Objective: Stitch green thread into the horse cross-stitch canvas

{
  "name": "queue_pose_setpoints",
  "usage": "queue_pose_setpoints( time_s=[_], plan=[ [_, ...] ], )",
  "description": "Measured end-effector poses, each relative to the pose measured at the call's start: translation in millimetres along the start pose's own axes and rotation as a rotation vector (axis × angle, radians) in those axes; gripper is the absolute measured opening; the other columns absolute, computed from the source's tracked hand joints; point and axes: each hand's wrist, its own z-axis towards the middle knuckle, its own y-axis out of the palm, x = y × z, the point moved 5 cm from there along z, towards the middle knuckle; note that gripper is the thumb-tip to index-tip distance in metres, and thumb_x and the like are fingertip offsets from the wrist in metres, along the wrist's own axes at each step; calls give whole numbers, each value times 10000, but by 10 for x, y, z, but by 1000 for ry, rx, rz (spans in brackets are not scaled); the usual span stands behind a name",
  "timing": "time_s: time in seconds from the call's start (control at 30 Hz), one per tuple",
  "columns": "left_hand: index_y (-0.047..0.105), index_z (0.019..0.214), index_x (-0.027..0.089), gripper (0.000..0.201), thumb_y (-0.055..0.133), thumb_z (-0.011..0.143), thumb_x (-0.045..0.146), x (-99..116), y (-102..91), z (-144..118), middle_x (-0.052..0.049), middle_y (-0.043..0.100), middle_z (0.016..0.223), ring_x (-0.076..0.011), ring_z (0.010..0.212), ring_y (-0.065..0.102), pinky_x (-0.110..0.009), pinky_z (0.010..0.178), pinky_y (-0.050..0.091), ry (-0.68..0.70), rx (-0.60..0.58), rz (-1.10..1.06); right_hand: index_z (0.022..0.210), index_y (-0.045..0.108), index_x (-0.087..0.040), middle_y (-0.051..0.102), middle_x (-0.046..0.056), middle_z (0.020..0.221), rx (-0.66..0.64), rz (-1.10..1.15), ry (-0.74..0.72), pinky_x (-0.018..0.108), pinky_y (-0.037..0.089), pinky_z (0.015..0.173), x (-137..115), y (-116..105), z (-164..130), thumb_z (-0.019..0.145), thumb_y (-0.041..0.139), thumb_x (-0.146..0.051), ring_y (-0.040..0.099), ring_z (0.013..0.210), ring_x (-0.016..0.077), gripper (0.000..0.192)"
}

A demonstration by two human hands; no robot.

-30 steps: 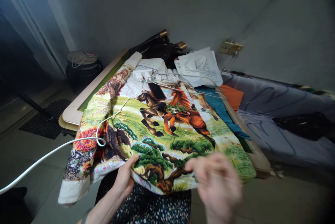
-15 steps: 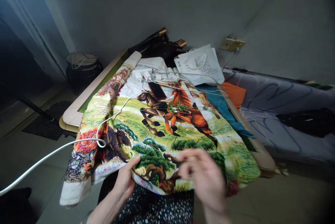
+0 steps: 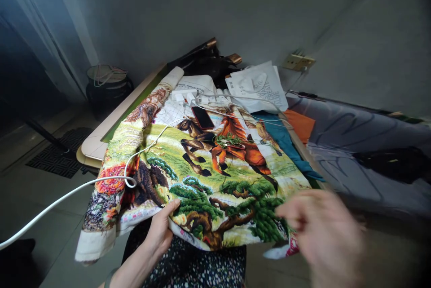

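A large cross-stitch canvas (image 3: 164, 139) with horses and pine trees lies over the table and hangs toward my lap. At its near edge my left hand (image 3: 161, 229) grips the cloth, thumb on top and fingers underneath. My right hand (image 3: 323, 229) is in the air by the canvas's right corner, smeared by motion, its fingers drawn together in a pinch. Whatever it holds is too blurred to make out. A tangle of green thread (image 3: 229, 140) rests on the brown horse. The left side of the canvas is a thick roll (image 3: 114, 175).
A phone (image 3: 203, 117) and white chargers (image 3: 184, 96) lie on the canvas. A white cable (image 3: 60, 197) loops across its left part. Behind are white packets (image 3: 257, 88) and a dark plastic bag (image 3: 202, 65). Teal cloth (image 3: 283, 137) lies at right, below a wall socket (image 3: 299, 61).
My right hand has swung rightward, from above the canvas's near part to beyond its right corner. My left hand keeps its hold at the same spot.
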Motion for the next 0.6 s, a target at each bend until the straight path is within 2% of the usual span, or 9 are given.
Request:
queue_pose_setpoints(
  time_s=[0.03, 0.07, 0.1, 0.17, 0.2, 0.3, 0.47, 0.6],
  plan=[
    [737, 816, 102, 149, 747, 668, 114, 4, 8, -8, -88, 774, 798, -238, 779, 721, -372, 863, 555, -7, -8, 2, 876, 611, -204, 563, -21, 528, -111, 15, 70, 191, 384, 397, 110, 270, -68, 921, 596, -328, 502, 417, 100, 133],
    [738, 809, 103, 141, 747, 669, 118, 9, 16, -16, -85, 773, 790, -234, 766, 718, -369, 852, 557, -14, -17, 4, 907, 629, -200, 581, -16, 547, -287, -7, 143, 201, 380, 393, 214, 577, -171, 922, 577, -330, 509, 423, 110, 141],
    [738, 790, 105, 122, 747, 670, 123, 14, 23, -22, -80, 770, 773, -227, 744, 714, -365, 837, 560, -20, -26, 5, 919, 652, -193, 576, -18, 543, -407, -45, 168, 209, 379, 404, 285, 845, -281, 933, 537, -320, 503, 426, 113, 172],
    [732, 738, 109, 71, 747, 671, 126, 23, 31, -32, -65, 759, 728, -205, 687, 698, -346, 798, 564, -27, -39, 2, 918, 699, -187, 593, -10, 557, -525, -170, 105, 227, 405, 475, 357, 1245, -451, 933, 494, -272, 529, 469, 122, 222],
    [727, 713, 110, 48, 746, 671, 123, 26, 31, -35, -57, 753, 707, -192, 660, 688, -334, 776, 564, -28, -41, 0, 916, 717, -186, 603, -5, 561, -534, -234, 64, 233, 411, 507, 379, 1369, -499, 929, 483, -250, 542, 490, 127, 243],
    [722, 686, 113, 38, 746, 660, 99, 33, 20, -37, -40, 738, 673, -166, 620, 664, -297, 710, 555, -22, -20, -14, 895, 752, -192, 640, 8, 575, -510, -356, 1, 235, 403, 529, 428, 1511, -522, 908, 489, -213, 570, 518, 141, 264],
    [717, 688, 116, 59, 752, 650, 87, 28, 24, -36, -35, 727, 669, -162, 618, 655, -288, 671, 544, -23, -10, -23, 901, 769, -205, 689, 17, 616, -517, -384, -8, 228, 390, 485, 469, 1500, -474, 902, 491, -193, 604, 529, 153, 278],
    [713, 685, 115, 61, 753, 651, 84, 31, 32, -39, -35, 725, 672, -160, 618, 654, -288, 675, 544, -25, -2, -25, 899, 769, -213, 723, 18, 659, -520, -423, -44, 236, 424, 522, 447, 1518, -469, 899, 500, -188, 645, 563, 164, 271]
  ],
)
